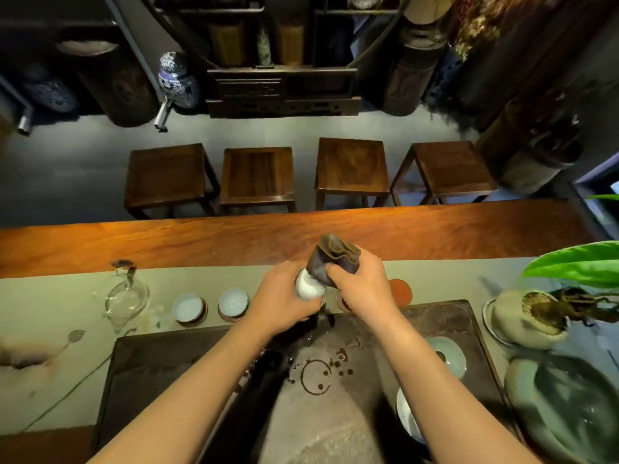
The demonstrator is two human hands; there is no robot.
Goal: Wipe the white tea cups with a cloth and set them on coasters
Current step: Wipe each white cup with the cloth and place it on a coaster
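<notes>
My left hand grips a white tea cup tilted on its side above the table runner. My right hand holds a bunched dark brown cloth pressed against the cup's mouth. Two white cups sit upright on dark round coasters to the left. A bare reddish coaster lies just right of my right hand, and another coaster edge peeks from under that hand.
A dark stone tea tray with wet rings lies below my arms. A glass pitcher stands far left. A celadon lid, a big bowl and a potted plant crowd the right. Wooden stools stand beyond the table.
</notes>
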